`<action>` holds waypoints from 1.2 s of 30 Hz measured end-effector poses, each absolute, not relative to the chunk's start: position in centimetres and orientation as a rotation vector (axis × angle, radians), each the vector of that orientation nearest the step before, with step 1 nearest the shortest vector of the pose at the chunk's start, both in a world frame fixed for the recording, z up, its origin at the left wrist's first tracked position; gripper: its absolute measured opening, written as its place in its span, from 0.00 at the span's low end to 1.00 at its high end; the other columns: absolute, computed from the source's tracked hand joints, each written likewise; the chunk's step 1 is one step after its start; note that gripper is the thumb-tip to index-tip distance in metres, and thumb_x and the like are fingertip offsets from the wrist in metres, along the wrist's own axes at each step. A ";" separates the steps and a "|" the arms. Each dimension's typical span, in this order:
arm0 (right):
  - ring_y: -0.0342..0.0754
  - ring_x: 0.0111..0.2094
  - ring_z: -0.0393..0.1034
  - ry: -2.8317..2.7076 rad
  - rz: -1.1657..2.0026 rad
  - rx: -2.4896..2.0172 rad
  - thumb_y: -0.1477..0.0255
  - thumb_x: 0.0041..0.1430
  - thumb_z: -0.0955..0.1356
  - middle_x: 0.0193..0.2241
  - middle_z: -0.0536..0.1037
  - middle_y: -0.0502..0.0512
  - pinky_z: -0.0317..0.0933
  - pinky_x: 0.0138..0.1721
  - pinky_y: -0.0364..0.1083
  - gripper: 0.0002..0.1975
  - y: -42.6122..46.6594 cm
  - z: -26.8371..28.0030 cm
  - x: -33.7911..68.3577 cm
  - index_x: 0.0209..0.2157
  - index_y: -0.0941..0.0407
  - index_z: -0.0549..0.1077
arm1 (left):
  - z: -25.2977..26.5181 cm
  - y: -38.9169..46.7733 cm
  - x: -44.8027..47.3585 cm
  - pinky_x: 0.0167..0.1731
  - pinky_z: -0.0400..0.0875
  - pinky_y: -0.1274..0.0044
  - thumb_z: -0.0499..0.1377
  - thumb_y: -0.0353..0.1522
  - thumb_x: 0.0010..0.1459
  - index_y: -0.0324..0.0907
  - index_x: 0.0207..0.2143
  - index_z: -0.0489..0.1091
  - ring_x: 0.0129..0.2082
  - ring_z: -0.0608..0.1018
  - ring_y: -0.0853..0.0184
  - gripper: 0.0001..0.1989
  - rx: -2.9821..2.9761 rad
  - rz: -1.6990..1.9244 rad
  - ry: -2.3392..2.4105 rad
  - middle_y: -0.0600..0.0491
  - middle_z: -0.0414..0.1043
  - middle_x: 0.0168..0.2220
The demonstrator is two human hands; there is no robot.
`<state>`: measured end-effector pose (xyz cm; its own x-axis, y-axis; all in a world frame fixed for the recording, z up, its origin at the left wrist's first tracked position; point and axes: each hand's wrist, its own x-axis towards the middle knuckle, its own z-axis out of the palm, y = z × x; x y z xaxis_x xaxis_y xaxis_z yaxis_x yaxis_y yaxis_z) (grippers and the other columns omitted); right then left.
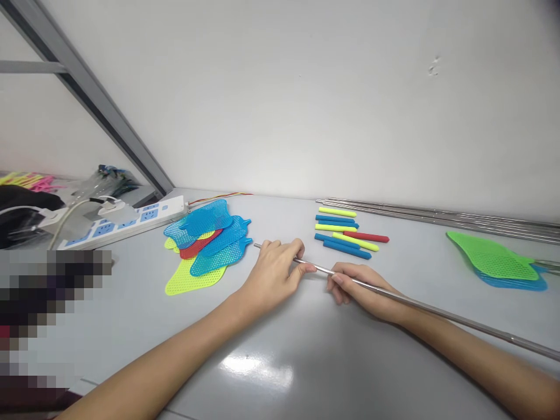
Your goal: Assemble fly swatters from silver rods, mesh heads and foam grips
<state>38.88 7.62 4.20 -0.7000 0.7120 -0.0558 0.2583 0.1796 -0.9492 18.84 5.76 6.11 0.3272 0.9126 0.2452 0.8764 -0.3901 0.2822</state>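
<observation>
A long thin metal rod (437,311) lies slanted across the grey table (271,361), and both hands grip it. My left hand (273,274) pinches the rod near its far tip. My right hand (361,289) holds it a little further back. Just left of the rod's tip lies a pile of plastic mesh swatter heads (205,242) in blue, red and yellow-green. Behind the hands lie several foam grip sleeves (347,233) in yellow, blue and red.
More metal rods (437,216) lie along the wall at the back right. Two finished swatters, green on blue (499,262), rest at the right. A white and blue power strip (126,219) with plugged cables sits at the back left beside a slanted metal frame.
</observation>
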 end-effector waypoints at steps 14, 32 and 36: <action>0.41 0.24 0.64 -2.034 1.541 -0.928 0.65 0.62 0.57 0.21 0.68 0.49 0.59 0.27 0.40 0.14 7.7 4.2 38.9 0.28 0.57 0.67 | 6.2 5.5 19.1 0.32 0.53 0.73 0.45 0.34 0.61 0.42 0.30 0.59 0.28 0.66 0.65 0.08 2.509 0.445 1.622 0.55 0.69 0.28; 0.42 0.23 0.63 -2.002 1.550 -0.940 0.63 0.61 0.57 0.19 0.68 0.49 0.57 0.26 0.40 0.17 7.8 3.9 38.8 0.28 0.57 0.69 | 6.3 5.8 18.9 0.31 0.57 0.74 0.46 0.41 0.60 0.40 0.28 0.64 0.29 0.69 0.65 0.16 2.460 0.362 1.607 0.53 0.68 0.27; 0.42 0.23 0.62 -1.954 1.601 -0.911 0.61 0.61 0.58 0.19 0.68 0.49 0.57 0.25 0.41 0.18 7.9 4.0 38.7 0.28 0.58 0.70 | 6.2 6.0 18.7 0.30 0.57 0.75 0.46 0.42 0.60 0.40 0.25 0.62 0.28 0.69 0.66 0.18 2.493 0.364 1.611 0.53 0.67 0.26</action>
